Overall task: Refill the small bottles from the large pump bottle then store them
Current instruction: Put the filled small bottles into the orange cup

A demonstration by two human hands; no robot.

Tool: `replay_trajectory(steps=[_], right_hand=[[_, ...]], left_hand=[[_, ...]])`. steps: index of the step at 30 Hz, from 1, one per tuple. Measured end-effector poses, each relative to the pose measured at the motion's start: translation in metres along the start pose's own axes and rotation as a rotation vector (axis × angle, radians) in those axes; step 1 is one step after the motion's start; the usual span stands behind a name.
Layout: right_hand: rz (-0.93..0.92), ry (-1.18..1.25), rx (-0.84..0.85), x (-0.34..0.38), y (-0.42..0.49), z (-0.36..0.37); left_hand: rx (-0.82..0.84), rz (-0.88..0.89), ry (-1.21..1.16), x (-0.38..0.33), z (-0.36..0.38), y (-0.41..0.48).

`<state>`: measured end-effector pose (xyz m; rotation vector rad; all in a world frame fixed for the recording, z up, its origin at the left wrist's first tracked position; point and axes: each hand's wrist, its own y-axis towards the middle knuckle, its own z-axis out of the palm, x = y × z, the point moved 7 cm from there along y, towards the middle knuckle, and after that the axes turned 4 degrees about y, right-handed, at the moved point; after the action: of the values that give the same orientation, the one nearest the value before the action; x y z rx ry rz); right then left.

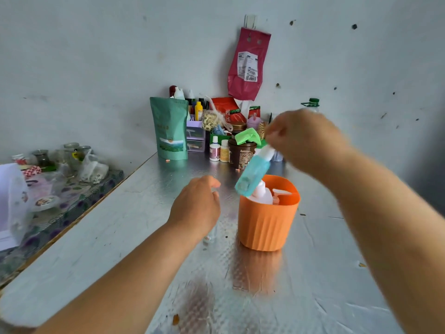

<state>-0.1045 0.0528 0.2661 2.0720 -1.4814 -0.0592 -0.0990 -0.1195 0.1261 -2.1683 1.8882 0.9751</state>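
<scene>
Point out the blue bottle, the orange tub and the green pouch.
blue bottle (255,173), head view, on its tinted body.
orange tub (267,225), head view, on its ribbed front wall.
green pouch (171,126), head view, on the middle of its front face.

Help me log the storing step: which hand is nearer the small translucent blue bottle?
Right. The right hand pinches the small translucent blue bottle by its top, over the ribbed orange plastic cup; the left hand sits lower left, apart.
</scene>
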Motion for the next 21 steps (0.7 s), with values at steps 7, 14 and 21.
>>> replay_trajectory(steps=[7, 14, 21], right_hand=[[0.107, -0.079, -0.090, -0.046, 0.005, -0.017], [0.138, -0.114, 0.115, -0.064, 0.004, 0.032], [0.171, -0.188, 0.269, -0.071, 0.002, 0.073]], left_hand=[[0.039, 0.046, 0.003, -0.018, 0.014, -0.003], [0.025, 0.049, 0.021, -0.018, 0.011, -0.003], [0.009, 0.057, 0.054, -0.015, 0.010, -0.001]])
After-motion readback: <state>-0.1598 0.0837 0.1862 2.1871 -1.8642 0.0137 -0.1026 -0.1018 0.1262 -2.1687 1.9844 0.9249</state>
